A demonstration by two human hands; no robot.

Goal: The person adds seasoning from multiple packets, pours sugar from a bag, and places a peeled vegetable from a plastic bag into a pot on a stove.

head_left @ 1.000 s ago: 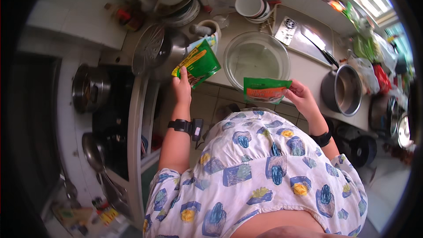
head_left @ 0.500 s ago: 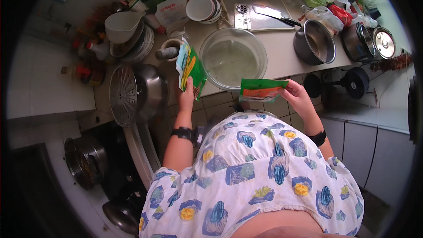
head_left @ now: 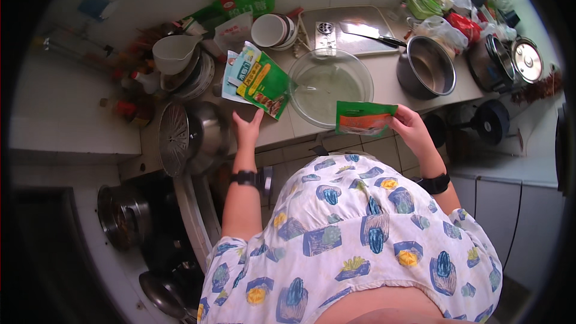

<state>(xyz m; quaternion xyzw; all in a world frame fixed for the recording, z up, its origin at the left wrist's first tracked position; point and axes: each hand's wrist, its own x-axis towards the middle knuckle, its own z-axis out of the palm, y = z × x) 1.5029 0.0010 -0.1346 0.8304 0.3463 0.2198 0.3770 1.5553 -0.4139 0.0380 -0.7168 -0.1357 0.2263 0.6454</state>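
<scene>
A green seasoning packet (head_left: 271,81) with yellow and brown print lies at the counter's near edge, over a pale blue packet (head_left: 230,81). Just below them, my left hand (head_left: 246,127) has its fingers spread and holds nothing; a fingertip is close to the green packet, and whether it touches I cannot tell. My right hand (head_left: 409,125) pinches a small green and orange packet (head_left: 363,121) by its right end, in front of the counter edge. Beyond the two hands stands a large clear glass bowl (head_left: 331,87) with cloudy liquid in it.
A knife (head_left: 373,35) lies on a metal board (head_left: 354,15) at the back. To the right stands a deep steel pot (head_left: 425,66). White bowls (head_left: 268,30) are stacked behind the packets; a steel pot (head_left: 207,129) with a slotted disc (head_left: 174,139) is at left.
My left hand has let go of the green and pale blue packets, which now lie flatter on the counter. My right hand still holds its packet. The view has shifted slightly.
</scene>
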